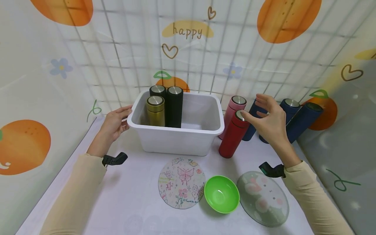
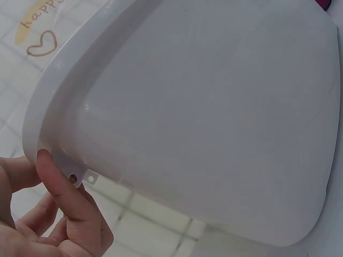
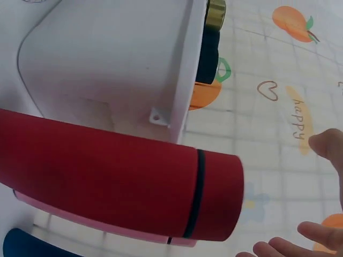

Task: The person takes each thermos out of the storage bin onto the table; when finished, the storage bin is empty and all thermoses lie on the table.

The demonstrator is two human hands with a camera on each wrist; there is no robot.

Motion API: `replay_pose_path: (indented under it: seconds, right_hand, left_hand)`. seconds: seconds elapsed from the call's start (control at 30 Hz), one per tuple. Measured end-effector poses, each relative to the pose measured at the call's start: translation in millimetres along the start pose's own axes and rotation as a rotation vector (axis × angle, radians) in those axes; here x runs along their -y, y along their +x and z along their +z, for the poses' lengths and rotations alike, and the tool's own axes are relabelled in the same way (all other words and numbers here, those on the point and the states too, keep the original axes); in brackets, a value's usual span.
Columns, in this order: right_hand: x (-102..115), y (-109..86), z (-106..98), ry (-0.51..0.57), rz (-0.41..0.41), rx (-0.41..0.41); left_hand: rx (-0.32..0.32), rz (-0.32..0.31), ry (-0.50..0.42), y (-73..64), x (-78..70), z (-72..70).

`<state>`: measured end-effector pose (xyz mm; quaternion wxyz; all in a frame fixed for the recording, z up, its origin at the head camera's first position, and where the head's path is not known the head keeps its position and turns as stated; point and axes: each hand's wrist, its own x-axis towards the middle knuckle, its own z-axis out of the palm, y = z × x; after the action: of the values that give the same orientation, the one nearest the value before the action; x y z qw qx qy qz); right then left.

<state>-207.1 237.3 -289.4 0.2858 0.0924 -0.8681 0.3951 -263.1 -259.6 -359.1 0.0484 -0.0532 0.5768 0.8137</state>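
Note:
My left hand (image 1: 113, 122) holds the rim at the left end of a white plastic tub (image 1: 176, 142). In the left wrist view, a digit (image 2: 64, 187) presses under the tub's lip, close to a small tab with a hole. Inside the tub stand two black bottles and a gold one (image 1: 156, 112), all with silver-topped lids. My right hand (image 1: 270, 119) hovers by the top of a red bottle (image 1: 233, 137), thumb and fingers spread. The right wrist view shows a gap between those fingers and the red cap (image 3: 220, 197). Behind the red bottle is a pink one (image 1: 235, 104).
Several dark blue bottles (image 1: 304, 120) stand or lean at the right, by the wall. Nearer the front lie a round butterfly-patterned mat (image 1: 182, 182), a green bowl (image 1: 221, 194) and a round bunny-patterned mat (image 1: 264, 199). A curtained wire grid (image 1: 194, 62) rises behind the tub.

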Motion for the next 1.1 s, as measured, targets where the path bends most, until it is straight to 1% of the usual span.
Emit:
replay_pose_path:
  seconds: [0.23, 0.37, 0.6, 0.7, 0.9, 1.0, 1.1]
  right_hand:
    - [8, 4.3, 3, 0.015, -0.01, 0.003]
    - [13, 5.8, 7, 0.041, -0.017, 0.011]
    - [21, 8.8, 16, 0.111, -0.039, 0.053]
    - [25, 10.2, 20, 0.122, -0.04, 0.066]
    - [32, 14.9, 29, 0.103, -0.048, 0.066]
    - [35, 18.1, 33, 0.126, -0.06, 0.072]
    - [39, 20.6, 36, 0.149, -0.054, 0.088]
  left_hand:
    - [0.001, 0.0, 0.003, -0.2, -0.2, 0.0]
    - [-0.003, 0.0, 0.014, 0.2, -0.3, 0.1]
    - [-0.035, 0.003, 0.034, 1.3, 1.0, 0.1]
    - [-0.029, 0.004, 0.026, 1.6, 1.2, -0.6]
    - [-0.015, -0.01, 0.017, 0.9, 0.5, -1.1]
    - [-0.017, -0.017, 0.026, 0.0, -0.2, -0.2]
    - [-0.016, -0.019, 0.031, -0.5, -0.6, 0.2]
